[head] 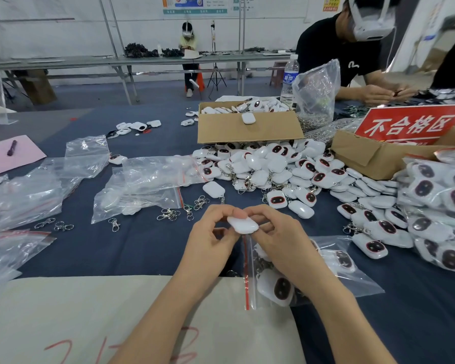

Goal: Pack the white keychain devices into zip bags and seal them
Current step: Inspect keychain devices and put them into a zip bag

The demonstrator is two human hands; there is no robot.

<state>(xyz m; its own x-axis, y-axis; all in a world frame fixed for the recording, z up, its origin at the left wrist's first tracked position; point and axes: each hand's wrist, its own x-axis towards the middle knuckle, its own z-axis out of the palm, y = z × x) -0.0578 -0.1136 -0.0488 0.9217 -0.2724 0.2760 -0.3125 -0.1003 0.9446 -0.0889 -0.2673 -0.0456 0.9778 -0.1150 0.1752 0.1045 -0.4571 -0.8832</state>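
Two hands on one white device

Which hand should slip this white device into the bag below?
Likely the left hand: the zip bag opens toward that side, while the right hand sits above the bag's body. Both pinch the white device.

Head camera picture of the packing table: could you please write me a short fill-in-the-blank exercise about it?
1. The left hand and the right hand together hold one ____ device.
2. Beneath the right hand lies a zip bag with a ____ strip along its opening.
3. At the far left, a purple pen lies on a ____ sheet.

Missing words: white; red; pink.
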